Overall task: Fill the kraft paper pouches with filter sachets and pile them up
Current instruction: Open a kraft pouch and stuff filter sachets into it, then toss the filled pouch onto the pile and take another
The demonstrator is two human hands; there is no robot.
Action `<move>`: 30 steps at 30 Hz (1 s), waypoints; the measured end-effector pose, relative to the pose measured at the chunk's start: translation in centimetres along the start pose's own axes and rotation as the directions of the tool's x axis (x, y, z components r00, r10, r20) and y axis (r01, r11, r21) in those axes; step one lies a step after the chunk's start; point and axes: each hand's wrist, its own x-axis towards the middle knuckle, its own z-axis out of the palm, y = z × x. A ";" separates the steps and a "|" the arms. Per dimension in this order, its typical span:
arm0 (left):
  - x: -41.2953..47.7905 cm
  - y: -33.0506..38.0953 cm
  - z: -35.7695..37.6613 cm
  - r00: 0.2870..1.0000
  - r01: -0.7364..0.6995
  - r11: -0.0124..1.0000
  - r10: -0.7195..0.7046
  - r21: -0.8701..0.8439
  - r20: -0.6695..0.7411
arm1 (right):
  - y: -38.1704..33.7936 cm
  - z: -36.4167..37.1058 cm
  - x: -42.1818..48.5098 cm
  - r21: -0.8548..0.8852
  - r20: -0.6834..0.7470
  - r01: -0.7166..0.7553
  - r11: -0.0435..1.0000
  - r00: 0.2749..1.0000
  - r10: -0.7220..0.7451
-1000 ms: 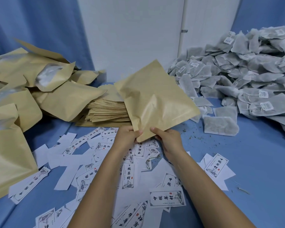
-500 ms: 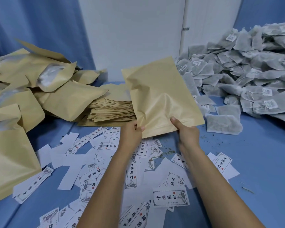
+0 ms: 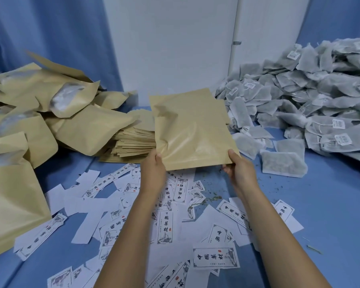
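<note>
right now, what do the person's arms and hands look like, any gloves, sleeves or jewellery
Both are bare. The left hand and right hand wear no gloves, and no ring shows on the fingers in view. The left forearm and right forearm are uncovered down to the picture's lower edge: no sleeve, watch or bracelet shows.

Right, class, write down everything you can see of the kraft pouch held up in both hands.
The kraft pouch is a flat tan paper rectangle, creased and dented, with a faint sheen. It is held roughly upright above the blue table, its top leaning slightly left. The left hand pinches its lower left edge and the right hand grips its lower right corner. Whether its mouth is open cannot be told.
</note>
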 end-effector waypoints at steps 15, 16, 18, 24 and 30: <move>5.1 6.0 -8.6 0.999 -0.029 0.999 0.029 -0.018 -0.020 | -4.8 9.8 -3.0 -0.189 0.074 0.189 0.964 0.981 -0.178; 5.2 5.6 -10.3 0.998 -0.028 1.000 0.028 -0.002 -0.051 | -4.5 11.3 -3.3 -0.194 0.112 0.184 0.964 0.980 -0.165; 5.2 4.9 -13.9 0.995 -0.005 1.000 0.006 0.004 -0.096 | -3.7 14.2 -4.2 -0.185 0.183 0.187 0.965 0.971 -0.154; 4.3 2.6 -23.5 0.971 0.006 0.993 0.023 0.121 -0.238 | -0.2 22.5 -7.6 -0.040 0.350 0.055 0.998 0.936 -0.038; 4.1 3.0 -34.3 0.910 0.018 0.989 -0.078 -0.150 -0.408 | 0.5 32.7 -11.2 0.237 0.693 -0.429 0.872 0.703 0.157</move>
